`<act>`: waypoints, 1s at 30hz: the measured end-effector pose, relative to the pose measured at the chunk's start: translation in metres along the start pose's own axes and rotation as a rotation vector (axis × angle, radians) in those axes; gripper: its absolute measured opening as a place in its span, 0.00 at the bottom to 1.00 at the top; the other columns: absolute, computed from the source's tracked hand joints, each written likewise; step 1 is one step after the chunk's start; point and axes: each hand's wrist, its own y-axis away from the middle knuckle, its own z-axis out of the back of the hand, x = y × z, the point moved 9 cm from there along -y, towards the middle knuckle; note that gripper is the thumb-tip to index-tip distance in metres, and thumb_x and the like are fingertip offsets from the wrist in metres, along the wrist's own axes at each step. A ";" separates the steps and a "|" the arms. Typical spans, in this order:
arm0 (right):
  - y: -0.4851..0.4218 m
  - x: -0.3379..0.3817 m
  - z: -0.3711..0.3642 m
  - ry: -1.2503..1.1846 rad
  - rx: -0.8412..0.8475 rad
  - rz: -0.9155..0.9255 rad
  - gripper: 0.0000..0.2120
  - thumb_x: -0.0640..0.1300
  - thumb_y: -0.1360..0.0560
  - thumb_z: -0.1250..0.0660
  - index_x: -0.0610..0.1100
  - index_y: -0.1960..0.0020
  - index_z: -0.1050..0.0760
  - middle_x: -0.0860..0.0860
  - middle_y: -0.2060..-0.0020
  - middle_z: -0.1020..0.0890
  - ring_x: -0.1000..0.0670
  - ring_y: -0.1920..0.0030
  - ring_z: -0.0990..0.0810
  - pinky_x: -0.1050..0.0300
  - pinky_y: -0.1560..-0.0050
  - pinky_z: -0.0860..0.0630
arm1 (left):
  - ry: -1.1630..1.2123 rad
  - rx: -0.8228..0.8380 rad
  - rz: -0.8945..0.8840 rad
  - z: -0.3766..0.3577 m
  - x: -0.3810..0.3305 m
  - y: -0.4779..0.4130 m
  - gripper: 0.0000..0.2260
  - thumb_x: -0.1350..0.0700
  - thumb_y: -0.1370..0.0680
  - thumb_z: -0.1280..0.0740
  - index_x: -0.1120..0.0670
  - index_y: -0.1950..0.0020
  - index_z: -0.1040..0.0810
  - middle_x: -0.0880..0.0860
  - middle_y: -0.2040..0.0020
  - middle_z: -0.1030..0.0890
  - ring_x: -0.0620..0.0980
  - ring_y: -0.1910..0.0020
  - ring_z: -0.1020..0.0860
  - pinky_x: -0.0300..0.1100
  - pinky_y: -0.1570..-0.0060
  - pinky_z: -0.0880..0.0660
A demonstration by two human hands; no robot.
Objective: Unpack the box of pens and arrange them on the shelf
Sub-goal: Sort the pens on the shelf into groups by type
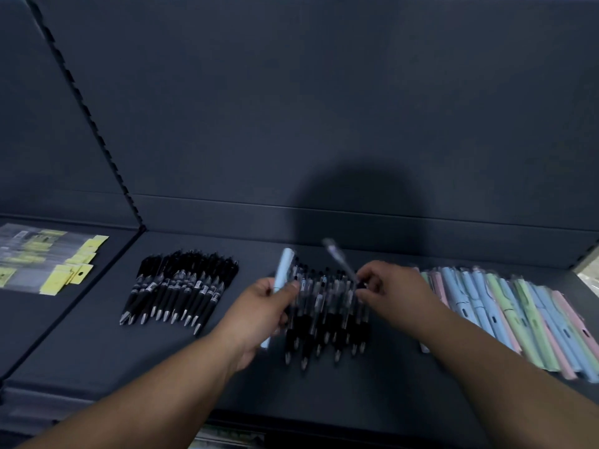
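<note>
On the dark shelf (227, 377) lies a middle row of clear-and-black pens (327, 315), tips toward me. My left hand (262, 312) grips a light blue pen (282, 270) at the row's left end, its top pointing away. My right hand (389, 286) pinches a clear pen (338, 257) that sticks up and back over the row's right end. A row of black pens (181, 286) lies further left. Pastel blue, green and pink pens (518, 312) fan out at the right. No box is in view.
Yellow-tagged clear packets (48, 260) lie on the neighbouring shelf at the left, past a slotted upright (97, 137). The dark back panel (324, 108) rises behind the pens. Bare shelf runs along the front edge.
</note>
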 end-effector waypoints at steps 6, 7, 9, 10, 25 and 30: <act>0.025 -0.038 -0.038 -0.291 0.210 -0.447 0.27 0.45 0.27 0.31 0.45 0.31 0.37 0.48 0.69 0.17 0.52 0.73 0.19 0.60 0.70 0.21 | -0.633 0.022 -0.146 0.009 0.006 -0.001 0.41 0.43 0.44 0.19 0.44 0.36 0.35 0.44 0.46 0.27 0.42 0.49 0.26 0.32 0.52 0.30; 0.028 -0.037 -0.042 -0.291 0.236 -0.460 0.28 0.44 0.27 0.31 0.44 0.31 0.38 0.48 0.70 0.17 0.51 0.73 0.18 0.58 0.70 0.20 | -0.694 0.077 -0.153 0.005 0.011 -0.001 0.47 0.42 0.45 0.19 0.43 0.32 0.38 0.44 0.43 0.30 0.43 0.46 0.28 0.33 0.46 0.32; 0.033 -0.035 -0.046 -0.230 0.263 -0.459 0.30 0.48 0.28 0.29 0.45 0.31 0.39 0.48 0.65 0.17 0.51 0.67 0.17 0.58 0.68 0.21 | -0.788 0.161 -0.169 0.001 0.019 -0.002 0.53 0.42 0.47 0.19 0.41 0.28 0.44 0.44 0.41 0.36 0.44 0.43 0.31 0.34 0.43 0.33; 0.034 -0.035 -0.045 -0.162 0.262 -0.448 0.33 0.52 0.29 0.29 0.45 0.30 0.39 0.48 0.58 0.17 0.50 0.61 0.17 0.59 0.64 0.23 | -0.820 0.183 -0.189 0.000 0.021 -0.002 0.55 0.42 0.47 0.19 0.40 0.27 0.46 0.44 0.41 0.37 0.44 0.43 0.32 0.35 0.43 0.33; 0.052 -0.010 -0.018 -0.066 -0.198 -0.372 0.21 0.58 0.28 0.30 0.49 0.40 0.23 0.53 0.47 0.24 0.60 0.60 0.28 0.74 0.59 0.36 | -0.893 0.236 -0.441 -0.009 0.005 -0.018 0.43 0.36 0.40 0.24 0.45 0.29 0.37 0.42 0.43 0.34 0.41 0.46 0.32 0.34 0.47 0.34; 0.046 0.006 -0.030 -0.569 -0.156 -0.421 0.14 0.58 0.28 0.30 0.51 0.48 0.18 0.57 0.61 0.16 0.62 0.62 0.20 0.67 0.60 0.25 | -0.853 0.275 -0.560 -0.030 -0.015 -0.004 0.36 0.32 0.35 0.31 0.42 0.31 0.36 0.40 0.45 0.33 0.37 0.50 0.31 0.28 0.54 0.36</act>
